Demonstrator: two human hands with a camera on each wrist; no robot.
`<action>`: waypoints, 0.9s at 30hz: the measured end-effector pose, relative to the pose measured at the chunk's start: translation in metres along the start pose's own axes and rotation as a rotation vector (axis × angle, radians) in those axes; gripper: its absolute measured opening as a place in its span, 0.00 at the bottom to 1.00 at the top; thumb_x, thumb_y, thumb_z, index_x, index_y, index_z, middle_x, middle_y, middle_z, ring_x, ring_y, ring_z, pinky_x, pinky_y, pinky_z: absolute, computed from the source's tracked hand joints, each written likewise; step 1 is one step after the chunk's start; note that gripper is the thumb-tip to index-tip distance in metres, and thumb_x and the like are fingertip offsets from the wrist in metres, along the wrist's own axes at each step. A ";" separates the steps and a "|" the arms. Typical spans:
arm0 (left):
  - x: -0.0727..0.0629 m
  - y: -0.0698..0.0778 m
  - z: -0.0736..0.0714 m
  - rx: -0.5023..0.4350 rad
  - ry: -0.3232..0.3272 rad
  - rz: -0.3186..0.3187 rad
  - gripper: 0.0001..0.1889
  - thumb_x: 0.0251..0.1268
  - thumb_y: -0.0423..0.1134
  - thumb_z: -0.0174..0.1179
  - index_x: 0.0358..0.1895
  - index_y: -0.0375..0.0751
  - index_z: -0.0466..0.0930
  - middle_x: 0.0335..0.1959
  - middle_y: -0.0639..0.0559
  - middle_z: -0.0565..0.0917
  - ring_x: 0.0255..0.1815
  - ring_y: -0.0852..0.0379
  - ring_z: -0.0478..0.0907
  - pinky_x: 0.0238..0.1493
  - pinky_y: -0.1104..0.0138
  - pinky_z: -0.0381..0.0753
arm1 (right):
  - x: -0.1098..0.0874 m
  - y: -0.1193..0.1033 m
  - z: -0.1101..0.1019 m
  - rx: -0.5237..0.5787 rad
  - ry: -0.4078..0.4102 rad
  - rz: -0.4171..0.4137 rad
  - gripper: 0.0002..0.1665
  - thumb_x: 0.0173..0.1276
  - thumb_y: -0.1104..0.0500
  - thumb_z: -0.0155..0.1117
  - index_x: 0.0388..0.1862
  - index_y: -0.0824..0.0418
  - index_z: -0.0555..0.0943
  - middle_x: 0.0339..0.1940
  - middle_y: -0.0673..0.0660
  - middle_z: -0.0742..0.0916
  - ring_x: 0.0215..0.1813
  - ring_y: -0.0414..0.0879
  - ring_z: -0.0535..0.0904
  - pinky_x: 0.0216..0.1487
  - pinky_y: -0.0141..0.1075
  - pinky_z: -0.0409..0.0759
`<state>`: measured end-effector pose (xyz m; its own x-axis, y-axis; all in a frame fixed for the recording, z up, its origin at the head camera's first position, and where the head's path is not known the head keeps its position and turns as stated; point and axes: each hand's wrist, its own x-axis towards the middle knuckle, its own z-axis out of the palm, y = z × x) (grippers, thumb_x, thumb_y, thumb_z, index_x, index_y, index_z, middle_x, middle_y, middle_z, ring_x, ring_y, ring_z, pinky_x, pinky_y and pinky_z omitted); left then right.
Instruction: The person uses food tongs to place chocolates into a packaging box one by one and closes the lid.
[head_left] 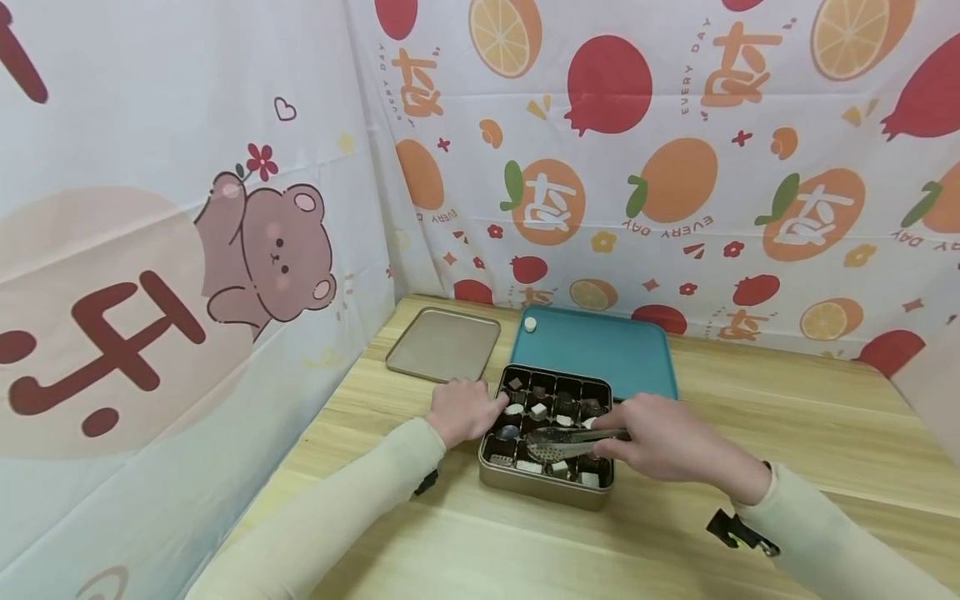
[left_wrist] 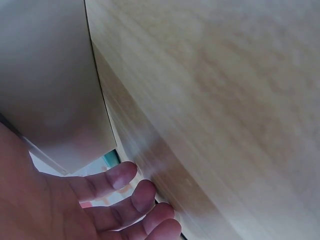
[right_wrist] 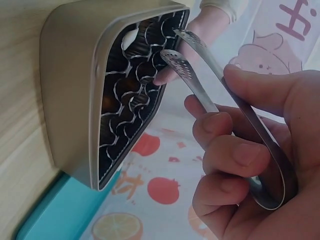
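A bronze rectangular tin (head_left: 543, 490) stands on the table, its divided compartments holding dark and white chocolate-like pieces (head_left: 590, 480). My right hand (head_left: 660, 437) grips metal tongs (head_left: 555, 450) with perforated ends over the tin. Those ends stand apart with nothing between them in the right wrist view. At the tin's left side rests my left hand (head_left: 465, 410), its thumb over the rim. The left wrist view shows its other fingers (left_wrist: 122, 175) loosely bent below the tin's outer wall, not wrapped round it.
Behind the tin lies a teal tray (head_left: 592, 342) with a small white round piece (head_left: 530, 324) in its corner. A flat bronze lid or tray (head_left: 444, 343) lies at the back left. Printed cloths (head_left: 465, 183) hang behind and to the left of the wooden table (head_left: 810, 400).
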<state>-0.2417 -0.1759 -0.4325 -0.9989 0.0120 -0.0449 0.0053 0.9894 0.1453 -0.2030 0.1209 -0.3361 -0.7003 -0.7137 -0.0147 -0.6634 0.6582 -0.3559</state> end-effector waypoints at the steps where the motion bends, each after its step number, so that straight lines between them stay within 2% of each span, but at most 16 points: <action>1: 0.000 0.000 0.000 0.000 0.000 0.001 0.36 0.75 0.65 0.36 0.49 0.39 0.85 0.47 0.36 0.86 0.45 0.38 0.84 0.33 0.50 0.79 | 0.001 0.002 -0.001 0.007 0.005 0.005 0.20 0.70 0.46 0.66 0.53 0.56 0.88 0.39 0.50 0.92 0.13 0.33 0.52 0.20 0.30 0.59; 3: 0.000 0.000 -0.001 0.000 -0.001 0.001 0.37 0.75 0.65 0.36 0.51 0.38 0.85 0.47 0.36 0.85 0.45 0.38 0.84 0.34 0.50 0.79 | 0.003 0.006 -0.002 0.026 0.023 0.014 0.21 0.71 0.46 0.66 0.55 0.57 0.87 0.25 0.48 0.88 0.13 0.34 0.52 0.19 0.30 0.59; 5: 0.000 0.000 -0.002 -0.001 -0.003 0.000 0.37 0.75 0.66 0.35 0.52 0.38 0.85 0.48 0.36 0.85 0.46 0.38 0.84 0.35 0.50 0.79 | 0.007 0.012 -0.004 0.039 0.049 0.028 0.22 0.72 0.47 0.65 0.57 0.59 0.86 0.13 0.45 0.80 0.12 0.35 0.52 0.19 0.30 0.58; 8: 0.000 0.000 -0.002 0.000 -0.008 -0.001 0.37 0.75 0.66 0.35 0.54 0.38 0.84 0.49 0.36 0.85 0.47 0.38 0.83 0.37 0.49 0.79 | 0.017 0.021 -0.005 0.038 0.080 0.053 0.23 0.72 0.48 0.65 0.59 0.60 0.84 0.06 0.45 0.71 0.11 0.36 0.52 0.19 0.32 0.59; 15: -0.002 0.001 -0.002 -0.006 -0.019 -0.001 0.38 0.75 0.66 0.35 0.56 0.38 0.83 0.51 0.36 0.85 0.48 0.38 0.83 0.37 0.49 0.79 | 0.049 0.038 -0.002 -0.027 0.166 0.086 0.26 0.74 0.47 0.62 0.62 0.62 0.82 0.09 0.46 0.74 0.11 0.38 0.55 0.20 0.35 0.63; 18: -0.003 0.001 -0.001 -0.006 -0.021 -0.005 0.38 0.75 0.66 0.35 0.56 0.38 0.83 0.51 0.37 0.85 0.47 0.38 0.83 0.37 0.50 0.79 | 0.068 0.044 -0.002 -0.036 0.178 0.114 0.26 0.74 0.47 0.62 0.63 0.61 0.82 0.10 0.49 0.75 0.11 0.39 0.57 0.20 0.36 0.63; 24: -0.003 0.001 0.002 0.005 -0.018 -0.014 0.39 0.75 0.67 0.34 0.58 0.39 0.83 0.52 0.36 0.85 0.48 0.37 0.83 0.37 0.50 0.79 | 0.106 0.056 0.004 -0.013 0.133 0.185 0.28 0.75 0.45 0.60 0.65 0.61 0.80 0.13 0.51 0.77 0.13 0.41 0.61 0.22 0.37 0.65; 27: -0.004 0.002 0.002 0.006 -0.017 -0.014 0.39 0.74 0.68 0.34 0.56 0.39 0.83 0.50 0.37 0.85 0.46 0.37 0.83 0.37 0.50 0.78 | 0.123 0.065 0.006 0.024 0.105 0.222 0.30 0.75 0.44 0.60 0.66 0.63 0.79 0.13 0.52 0.77 0.13 0.40 0.59 0.23 0.37 0.66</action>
<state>-0.2381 -0.1740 -0.4335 -0.9980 0.0002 -0.0636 -0.0086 0.9903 0.1390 -0.3302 0.0742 -0.3667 -0.8525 -0.5227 0.0017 -0.4846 0.7893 -0.3770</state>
